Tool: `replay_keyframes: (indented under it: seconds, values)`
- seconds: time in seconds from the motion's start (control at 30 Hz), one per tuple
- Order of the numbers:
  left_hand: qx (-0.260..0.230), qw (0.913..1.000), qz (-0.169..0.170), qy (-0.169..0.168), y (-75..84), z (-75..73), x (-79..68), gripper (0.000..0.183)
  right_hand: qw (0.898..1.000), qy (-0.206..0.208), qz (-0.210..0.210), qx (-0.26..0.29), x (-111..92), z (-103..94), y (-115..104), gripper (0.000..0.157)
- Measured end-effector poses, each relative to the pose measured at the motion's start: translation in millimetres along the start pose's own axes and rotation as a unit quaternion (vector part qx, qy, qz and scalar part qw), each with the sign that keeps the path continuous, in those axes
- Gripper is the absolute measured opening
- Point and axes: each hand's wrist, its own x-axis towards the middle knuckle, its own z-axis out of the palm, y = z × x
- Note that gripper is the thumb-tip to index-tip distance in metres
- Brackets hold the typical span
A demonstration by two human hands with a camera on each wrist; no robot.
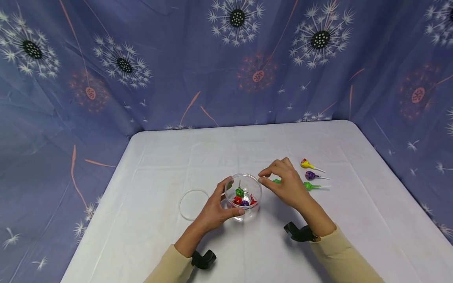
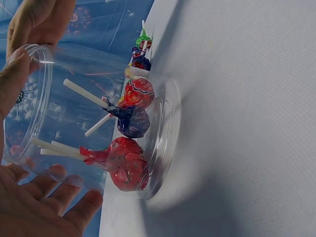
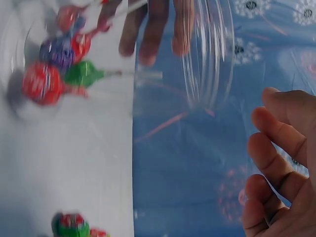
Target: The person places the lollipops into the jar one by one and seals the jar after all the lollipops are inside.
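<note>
My left hand [image 1: 216,208] grips a clear plastic jar [image 1: 249,214], thumb at the near side and fingers around the far side. The jar's mouth tips up toward the head camera. Inside lie several wrapped lollipops, among them a red lollipop [image 2: 128,165], a purple lollipop [image 2: 133,122] and a green lollipop [image 3: 81,74] with its stick toward the mouth. Right of the rim hovers my right hand [image 1: 287,184], fingers loosely bent and nothing between them, thumb tip close to the rim. Partly hidden behind that hand is another green lollipop [image 1: 277,181].
On the right of the white table [image 1: 159,169] lie a yellow lollipop [image 1: 306,163], a purple lollipop [image 1: 310,175] and a green lollipop [image 1: 309,186], sticks pointing right. A round clear lid [image 1: 181,202] lies left of the jar. Patterned blue curtain [image 1: 170,78] surrounds the table's far side.
</note>
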Motion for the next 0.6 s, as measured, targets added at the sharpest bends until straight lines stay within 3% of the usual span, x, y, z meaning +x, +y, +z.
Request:
replay_keyframes:
  seconds: [0.6]
  values:
    - [-0.007, 0.9999, -0.007, -0.005, -1.3, -0.5, 0.3, 0.093, 0.992, 0.025, 0.108, -0.064, -25, -34.4, 59, 0.007]
